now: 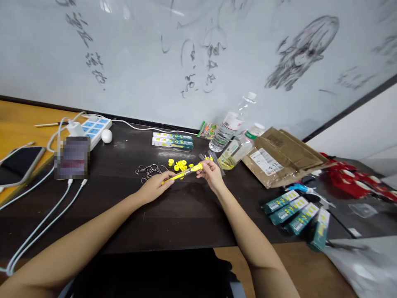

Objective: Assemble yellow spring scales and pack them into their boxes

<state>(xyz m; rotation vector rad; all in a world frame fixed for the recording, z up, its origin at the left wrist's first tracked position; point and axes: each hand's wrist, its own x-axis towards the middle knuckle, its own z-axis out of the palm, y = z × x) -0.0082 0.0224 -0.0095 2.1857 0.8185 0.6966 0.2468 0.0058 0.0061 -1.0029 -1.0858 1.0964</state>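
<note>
Over the dark desk I hold a slim yellow pen-like stick (179,176) with a darker, see-through middle part. My left hand (155,185) pinches its lower left end. At its upper right end, the fingers of my right hand (212,174) close round the yellow tip. Just behind the stick lies a small heap of yellow plastic pieces (180,165). Several bent metal wire hooks (149,169) rest beyond my left hand. Clear thin plastic parts (221,165) with yellow bits lie behind my right hand, partly hidden by it.
Two small boxes (172,141) lie at the back, and several similar boxes (294,211) at the right. Two bottles (235,149), a snack packet (207,130) and a cardboard parcel (279,153) stand right of centre. A power strip (98,128), cables and a blurred-out phone (73,157) occupy the left.
</note>
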